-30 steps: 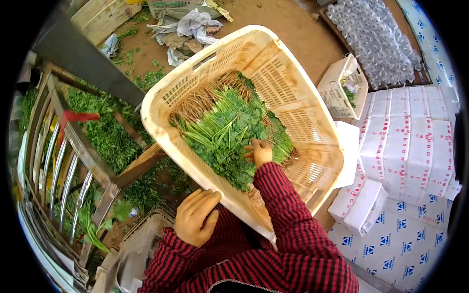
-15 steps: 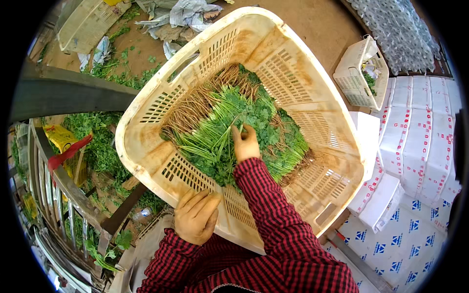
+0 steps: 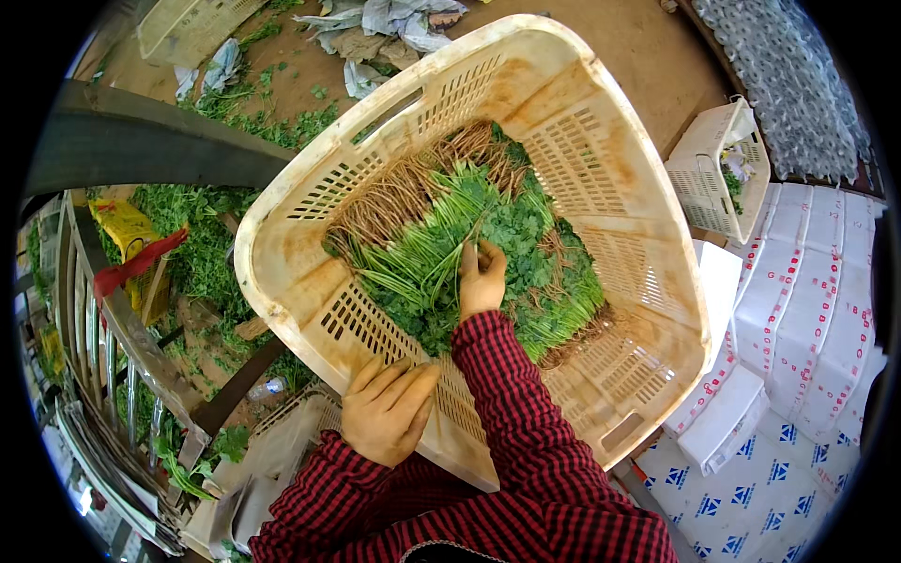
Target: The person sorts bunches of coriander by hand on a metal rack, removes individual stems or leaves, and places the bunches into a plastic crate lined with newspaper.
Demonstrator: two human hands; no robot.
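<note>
A deep cream plastic crate [image 3: 648, 202], stained brown inside, holds bunches of coriander [image 3: 446, 225] with long brown roots. Several bunches lie with roots toward the far left, others with roots toward the near right. Inside the crate, my right hand [image 3: 481, 281] is closed in a pinch over the middle of the leaves and stems. A thin coriander stem [image 3: 480, 225] sticks up from its fingertips. My left hand [image 3: 387, 413] is bent over the near left rim of the crate, its fingers together and pointing inward. Its palm side and grip are partly hidden.
Loose greens [image 3: 202, 253] cover the ground at left, beside a metal rail [image 3: 141, 347] with a red cloth [image 3: 141, 267]. A smaller crate [image 3: 699, 174] stands at the far right. Wrapped white packages [image 3: 798, 300] are stacked at right. Crumpled sheeting [image 3: 385, 33] lies at the back.
The view has shifted slightly, so the crate appears a little farther right. Both hands keep nearly the same places on the crate and the coriander.
</note>
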